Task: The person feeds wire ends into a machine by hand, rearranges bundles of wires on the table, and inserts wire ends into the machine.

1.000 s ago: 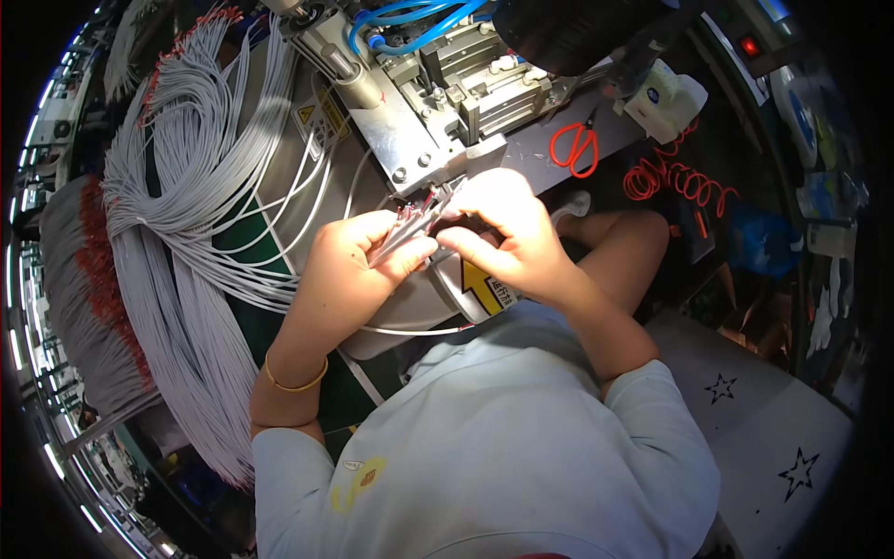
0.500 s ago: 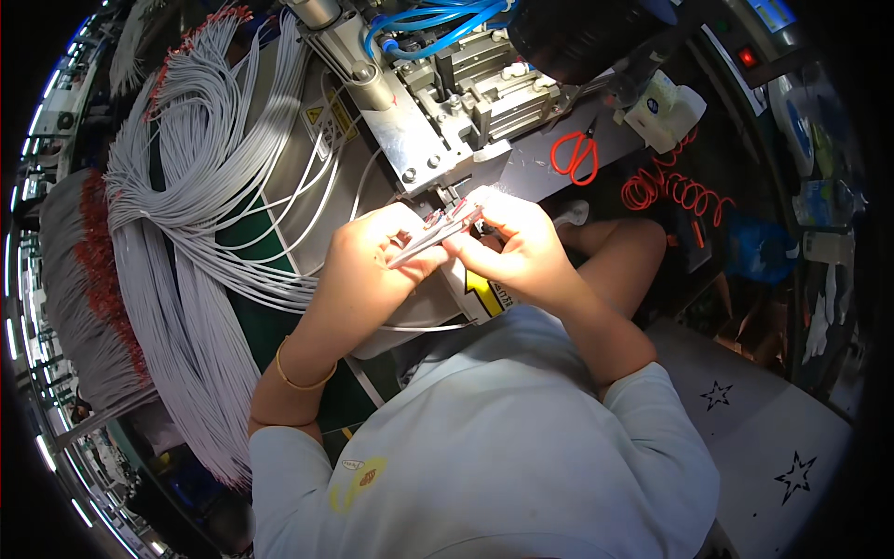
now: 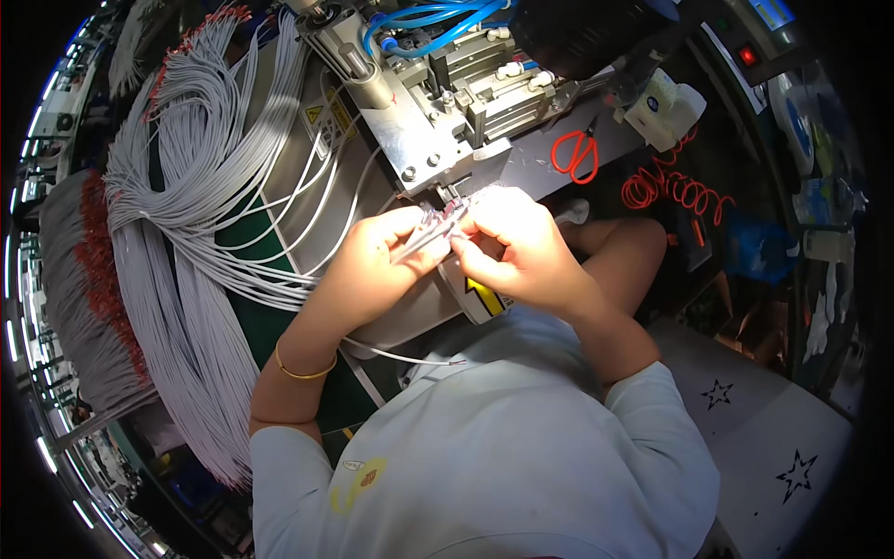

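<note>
A grey wire end (image 3: 430, 231) is pinched between the left hand (image 3: 377, 265) and right hand (image 3: 521, 252), both clenched on it, just before the metal press head (image 3: 419, 140), presumably for alignment, with wire bundles (image 3: 200, 177) draped leftward within reach.

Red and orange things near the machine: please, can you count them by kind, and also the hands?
Scissors with red handles: 1
Orange coiled cord: 1
Red lit switch: 1
Hands, left hand and right hand, together pinching a small bunch of grey wires: 2
Total: 5
</note>
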`<control>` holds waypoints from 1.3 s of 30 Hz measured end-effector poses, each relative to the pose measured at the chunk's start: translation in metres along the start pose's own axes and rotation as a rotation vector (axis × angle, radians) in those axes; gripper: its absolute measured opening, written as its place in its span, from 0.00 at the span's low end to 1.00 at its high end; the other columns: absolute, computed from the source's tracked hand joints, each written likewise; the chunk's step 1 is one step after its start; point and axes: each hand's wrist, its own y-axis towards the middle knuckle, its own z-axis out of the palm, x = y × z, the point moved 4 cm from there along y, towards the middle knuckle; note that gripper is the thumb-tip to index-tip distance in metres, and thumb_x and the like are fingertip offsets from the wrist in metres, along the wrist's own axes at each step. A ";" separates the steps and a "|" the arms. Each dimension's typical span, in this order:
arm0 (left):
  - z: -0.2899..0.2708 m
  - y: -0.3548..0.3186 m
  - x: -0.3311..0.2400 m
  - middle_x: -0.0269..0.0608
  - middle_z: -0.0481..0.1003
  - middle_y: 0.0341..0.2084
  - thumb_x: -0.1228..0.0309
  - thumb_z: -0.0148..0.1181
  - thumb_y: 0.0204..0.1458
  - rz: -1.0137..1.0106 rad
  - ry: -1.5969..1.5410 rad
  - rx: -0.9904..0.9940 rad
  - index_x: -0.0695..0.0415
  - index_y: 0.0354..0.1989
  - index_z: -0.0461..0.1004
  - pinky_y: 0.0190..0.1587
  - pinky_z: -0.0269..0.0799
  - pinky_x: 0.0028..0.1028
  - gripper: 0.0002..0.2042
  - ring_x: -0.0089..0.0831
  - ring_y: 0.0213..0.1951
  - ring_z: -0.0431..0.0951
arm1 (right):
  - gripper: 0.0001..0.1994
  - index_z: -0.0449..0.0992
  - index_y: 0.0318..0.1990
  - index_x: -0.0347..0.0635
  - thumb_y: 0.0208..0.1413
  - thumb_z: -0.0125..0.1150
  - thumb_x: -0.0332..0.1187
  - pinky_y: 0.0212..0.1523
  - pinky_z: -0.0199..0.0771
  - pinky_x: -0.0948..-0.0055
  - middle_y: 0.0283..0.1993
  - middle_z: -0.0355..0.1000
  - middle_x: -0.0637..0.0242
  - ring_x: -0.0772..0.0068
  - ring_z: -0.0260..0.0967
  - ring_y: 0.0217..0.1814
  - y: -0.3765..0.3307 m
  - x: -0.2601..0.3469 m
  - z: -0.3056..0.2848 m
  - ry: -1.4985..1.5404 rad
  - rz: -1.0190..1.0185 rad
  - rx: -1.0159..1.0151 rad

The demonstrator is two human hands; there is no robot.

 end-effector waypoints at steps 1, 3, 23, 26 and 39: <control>0.000 0.000 0.002 0.31 0.72 0.23 0.72 0.60 0.52 -0.104 -0.133 -0.014 0.63 0.33 0.73 0.28 0.69 0.18 0.07 0.16 0.22 0.70 | 0.05 0.73 0.32 0.35 0.49 0.61 0.25 0.35 0.67 0.71 0.28 0.68 0.58 0.62 0.66 0.30 0.000 -0.001 0.000 0.000 0.001 -0.001; 0.001 -0.001 -0.002 0.30 0.71 0.23 0.72 0.60 0.53 -0.096 -0.146 -0.016 0.63 0.32 0.73 0.27 0.68 0.18 0.07 0.15 0.23 0.69 | 0.03 0.73 0.32 0.35 0.51 0.59 0.25 0.35 0.66 0.71 0.29 0.68 0.58 0.63 0.66 0.31 0.001 -0.004 -0.003 0.037 0.020 -0.081; -0.002 0.001 0.000 0.39 0.72 0.21 0.74 0.59 0.51 0.119 0.369 -0.139 0.64 0.34 0.74 0.29 0.68 0.23 0.06 0.23 0.23 0.71 | 0.04 0.71 0.32 0.34 0.55 0.53 0.27 0.34 0.66 0.65 0.29 0.68 0.57 0.58 0.65 0.31 -0.010 -0.044 0.012 0.151 0.201 -0.217; -0.002 0.000 0.004 0.44 0.72 0.20 0.75 0.60 0.49 0.174 0.534 -0.230 0.64 0.32 0.73 0.29 0.68 0.26 0.06 0.30 0.22 0.72 | 0.05 0.71 0.31 0.36 0.54 0.54 0.28 0.35 0.66 0.61 0.29 0.69 0.56 0.52 0.66 0.33 -0.009 -0.054 0.009 0.141 0.280 -0.234; 0.026 -0.014 -0.007 0.45 0.66 0.30 0.75 0.61 0.41 0.322 0.784 -0.269 0.56 0.43 0.73 0.26 0.71 0.34 0.16 0.43 0.24 0.73 | 0.07 0.70 0.32 0.36 0.55 0.53 0.31 0.37 0.66 0.61 0.29 0.69 0.57 0.53 0.66 0.34 -0.006 -0.048 0.004 0.003 0.254 -0.132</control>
